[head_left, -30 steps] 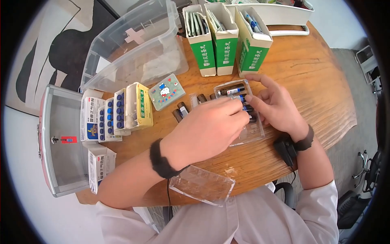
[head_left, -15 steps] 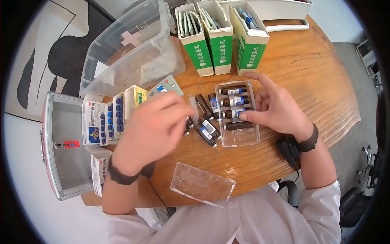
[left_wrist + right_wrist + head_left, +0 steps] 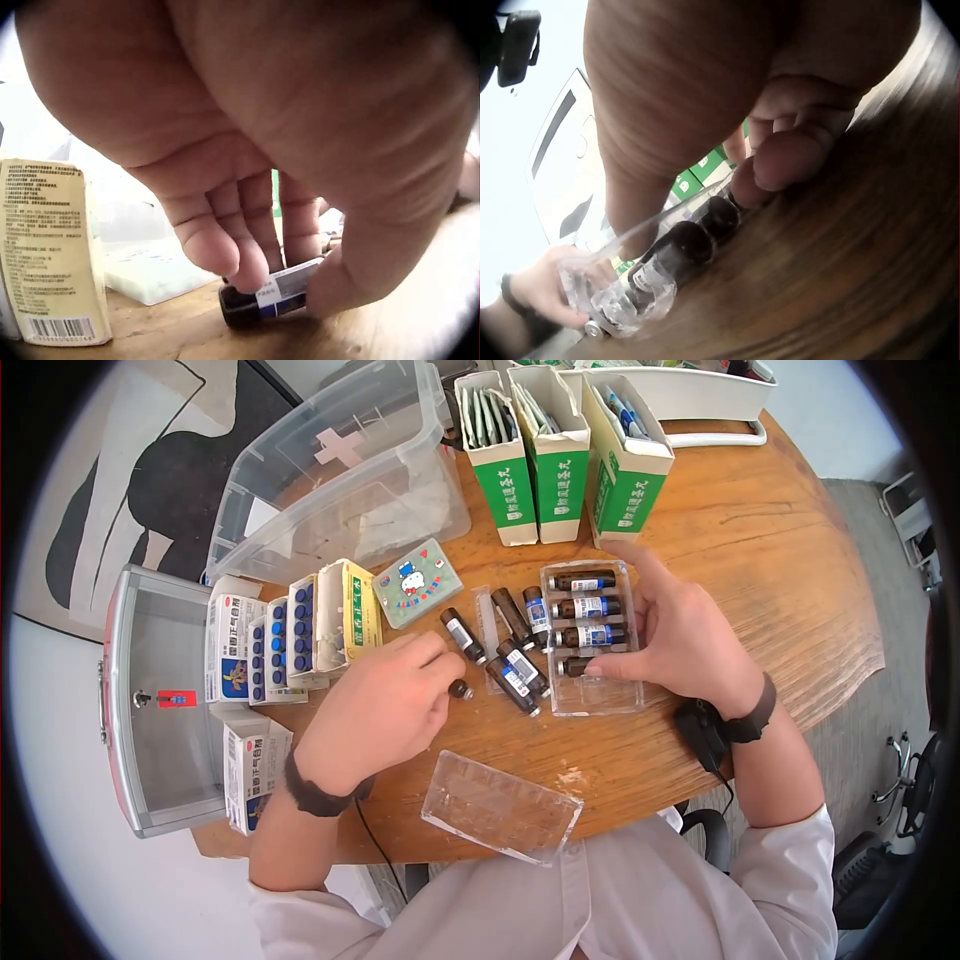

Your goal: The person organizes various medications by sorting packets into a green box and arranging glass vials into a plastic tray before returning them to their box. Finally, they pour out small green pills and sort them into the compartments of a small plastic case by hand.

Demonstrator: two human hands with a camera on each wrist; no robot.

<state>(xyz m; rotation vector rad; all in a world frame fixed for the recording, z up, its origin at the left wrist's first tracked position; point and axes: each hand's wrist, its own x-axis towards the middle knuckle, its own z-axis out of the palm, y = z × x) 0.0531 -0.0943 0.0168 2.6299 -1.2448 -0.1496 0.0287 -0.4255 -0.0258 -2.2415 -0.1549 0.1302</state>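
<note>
Near the table's middle, my left hand (image 3: pixel 385 705) pinches a small dark glass vial (image 3: pixel 289 292) between thumb and fingers, low over the wood. Only the vial's end shows in the head view. My right hand (image 3: pixel 695 640) holds the right side of a clear plastic tray (image 3: pixel 600 702), its thumb over the lowest vial and its forefinger stretched along the far corner. Several dark vials (image 3: pixel 583 607) with blue and white labels lie in rows in the tray. More loose vials (image 3: pixel 513 688) lie between the hands, beside a clear plastic strip (image 3: pixel 487 622).
A second clear tray (image 3: pixel 500 810) lies at the front edge. White and yellow medicine boxes (image 3: pixel 355 615) stand left, by a green cartoon case (image 3: pixel 418 585). Behind are a clear bin (image 3: pixel 300 520) and green-white boxes (image 3: pixel 555 500). A black adapter (image 3: pixel 700 735) sits by the right wrist.
My left hand has moved left from over the tray, then down to a vial on the table. My right hand has stayed at the tray.
</note>
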